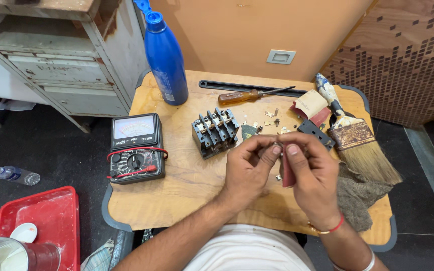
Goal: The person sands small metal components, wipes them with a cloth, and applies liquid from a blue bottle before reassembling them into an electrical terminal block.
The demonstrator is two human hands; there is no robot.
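A: Two hands meet at the counter centre. Where do we hold the part?

B: We pinch a small metal contact piece in the fingertips of the left hand. The right hand closes on a folded strip of red sandpaper, its long axis running toward us, touching the piece from the right.

A: Which hand is nearer the contactor block?

B: We find the left hand nearer; the block lies just beyond it, to the left.
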